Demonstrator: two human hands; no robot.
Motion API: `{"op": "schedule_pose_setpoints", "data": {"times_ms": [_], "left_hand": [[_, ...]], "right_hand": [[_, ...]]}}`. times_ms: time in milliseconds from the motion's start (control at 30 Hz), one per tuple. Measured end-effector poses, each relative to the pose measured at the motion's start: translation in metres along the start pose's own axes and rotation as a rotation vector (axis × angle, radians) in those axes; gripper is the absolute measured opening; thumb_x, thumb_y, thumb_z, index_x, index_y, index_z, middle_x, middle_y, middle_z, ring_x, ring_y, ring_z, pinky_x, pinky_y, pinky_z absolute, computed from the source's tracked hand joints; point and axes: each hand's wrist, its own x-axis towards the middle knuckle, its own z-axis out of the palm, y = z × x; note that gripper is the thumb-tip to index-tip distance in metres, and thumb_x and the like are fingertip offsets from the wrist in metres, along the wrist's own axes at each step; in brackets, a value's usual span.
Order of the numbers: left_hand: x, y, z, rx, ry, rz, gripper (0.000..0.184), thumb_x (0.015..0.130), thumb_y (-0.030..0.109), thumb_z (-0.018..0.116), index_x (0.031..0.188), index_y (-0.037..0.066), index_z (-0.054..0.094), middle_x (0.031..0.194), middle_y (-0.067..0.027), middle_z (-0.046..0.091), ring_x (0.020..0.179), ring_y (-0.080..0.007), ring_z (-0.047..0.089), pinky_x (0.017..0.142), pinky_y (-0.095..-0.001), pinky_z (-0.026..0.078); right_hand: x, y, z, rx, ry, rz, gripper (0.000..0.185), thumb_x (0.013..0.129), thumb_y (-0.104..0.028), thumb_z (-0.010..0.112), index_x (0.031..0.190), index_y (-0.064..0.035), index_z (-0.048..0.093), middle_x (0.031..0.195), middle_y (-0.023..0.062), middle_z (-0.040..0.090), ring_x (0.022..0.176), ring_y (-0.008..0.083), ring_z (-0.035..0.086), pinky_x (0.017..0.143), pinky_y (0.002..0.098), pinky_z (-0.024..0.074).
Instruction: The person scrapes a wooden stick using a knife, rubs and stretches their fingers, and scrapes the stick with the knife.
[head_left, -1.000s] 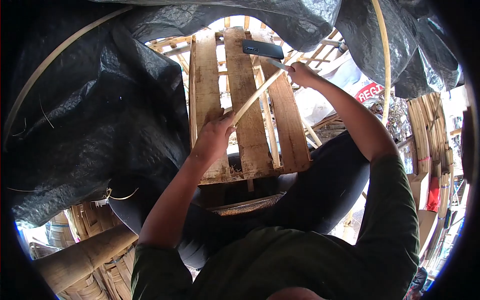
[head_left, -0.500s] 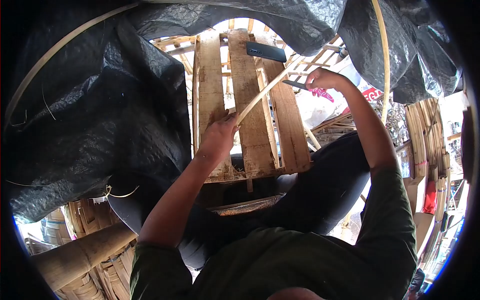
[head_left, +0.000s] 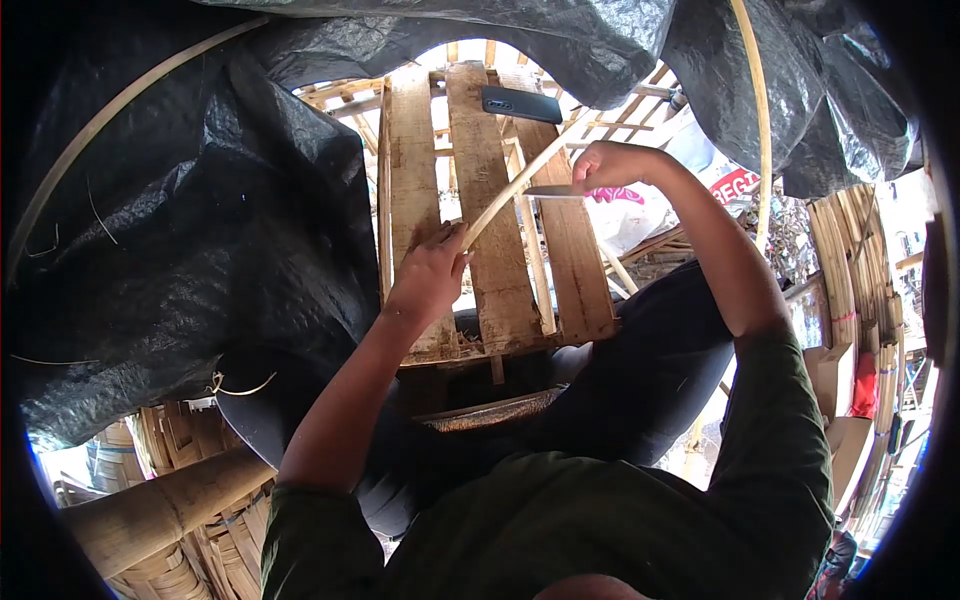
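Note:
My left hand (head_left: 428,272) is closed round the near end of a pale bamboo strip (head_left: 510,193), low over the wooden slats (head_left: 485,160). The strip slants away up and to the right, its far end close to the phone. In my right hand (head_left: 615,165) is a knife (head_left: 557,191), its blade pointing left. The blade lies near level, with its tip at the middle of the strip; whether it touches is hard to tell. A pink patterned patch shows just below the right hand, and I cannot tell whether it is the knife's handle.
A dark phone (head_left: 522,104) lies at the far end of the slats. Black plastic sheeting (head_left: 180,230) hangs at the left and overhead. Bundled bamboo slats (head_left: 848,260) stand on the right, and a thick bamboo pole (head_left: 170,505) runs at lower left.
My right hand has moved left and slightly down, bringing the knife tip to the strip. The blade has turned nearer to level. My left hand keeps its hold, and the view has shifted slightly.

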Motion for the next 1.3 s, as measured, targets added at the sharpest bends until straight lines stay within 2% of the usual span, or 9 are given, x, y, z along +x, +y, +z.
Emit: {"op": "schedule_pose_setpoints", "data": {"times_ms": [200,267,300,367,467,733,967,1100,1300], "left_hand": [[0.004,0.005,-0.008,-0.278,0.049,-0.01,0.048,0.092,0.001,0.054,0.139,0.007,0.048,0.135,-0.0163,0.057,0.116,-0.0365,0.06,0.113,-0.0451,0.035],[0.0,0.019,-0.016,-0.138,-0.006,-0.235,0.063,0.083,-0.011,0.054,0.141,0.014,0.049,0.146,-0.0139,0.048,0.13,-0.0403,0.049,0.116,-0.0474,0.032],[0.0,0.018,-0.014,-0.134,-0.008,-0.234,0.063,0.083,-0.011,0.054,0.141,0.014,0.049,0.146,-0.0139,0.048,0.13,-0.0403,0.049,0.116,-0.0474,0.032],[-0.001,0.014,-0.011,-0.004,0.224,0.095,0.068,0.078,-0.013,0.051,0.137,0.02,0.057,0.147,-0.0112,0.048,0.144,-0.0408,0.028,0.119,-0.0567,0.017],[-0.004,0.019,-0.022,0.11,0.127,0.205,0.068,0.073,-0.008,0.054,0.133,0.023,0.061,0.154,-0.0021,0.04,0.149,-0.0422,0.01,0.116,-0.0668,0.007],[-0.006,0.041,-0.038,0.282,-0.022,0.354,0.039,0.079,0.018,0.062,0.115,0.029,0.073,0.143,0.0103,0.053,0.151,-0.0354,0.005,0.107,-0.0804,-0.01],[-0.004,0.052,-0.039,0.276,-0.023,0.332,0.039,0.079,0.021,0.063,0.117,0.027,0.072,0.159,-0.0135,0.027,0.152,-0.0351,0.003,0.106,-0.0808,-0.005],[-0.002,0.055,-0.042,0.335,-0.07,0.339,0.039,0.08,0.021,0.062,0.117,0.025,0.072,0.158,-0.0126,0.03,0.151,-0.037,0.003,0.105,-0.0813,-0.005],[-0.002,0.049,-0.03,0.323,-0.02,0.338,0.037,0.075,0.017,0.065,0.11,0.026,0.074,0.158,-0.0138,0.03,0.151,-0.0393,0.007,0.106,-0.08,-0.008]], "right_hand": [[0.039,0.014,0.019,0.054,0.438,0.064,0.025,0.09,-0.02,0.065,0.107,-0.0023,0.059,0.071,0.0027,0.06,0.057,0.0104,0.056,0.052,0.0308,0.0473],[0.059,0.014,0.039,-0.03,0.767,-0.486,0.041,0.086,-0.037,0.072,0.103,-0.001,0.061,0.07,0.0031,0.056,0.053,0.0141,0.056,0.049,0.0315,0.0461],[0.06,0.004,0.043,-0.026,0.769,-0.488,0.041,0.086,-0.037,0.072,0.103,-0.001,0.061,0.07,0.0031,0.056,0.053,0.0141,0.056,0.049,0.0315,0.0461],[0.05,-0.03,0.046,0.018,0.559,-0.398,0.036,0.093,-0.034,0.069,0.107,-0.0026,0.06,0.065,-0.0024,0.053,0.051,0.0074,0.046,0.049,0.0273,0.0422],[0.01,-0.082,0.059,0.402,0.315,-0.277,0.034,0.094,-0.034,0.067,0.108,-0.0037,0.061,0.06,-0.0049,0.046,0.048,0.0068,0.043,0.046,0.0262,0.0387],[-0.002,-0.119,0.086,0.452,-0.053,-0.265,0.051,0.082,-0.05,0.077,0.096,-0.0032,0.064,0.063,-0.0057,0.046,0.05,0.0048,0.039,0.043,0.0243,0.0293],[-0.001,-0.118,0.101,0.438,-0.052,-0.188,0.046,0.074,-0.04,0.087,0.089,0.0001,0.07,0.078,0.0048,0.067,0.061,0.0096,0.057,0.047,0.0242,0.0363],[-0.011,-0.129,0.101,0.456,-0.054,-0.016,0.041,0.074,-0.031,0.088,0.088,0.0025,0.07,0.077,0.005,0.067,0.058,0.0084,0.053,0.045,0.0247,0.0347],[-0.016,-0.126,0.109,0.656,0.011,-0.144,0.03,0.082,-0.024,0.081,0.081,0.0013,0.066,0.066,0.0015,0.059,0.052,0.0068,0.046,0.041,0.0239,0.0277]]}}
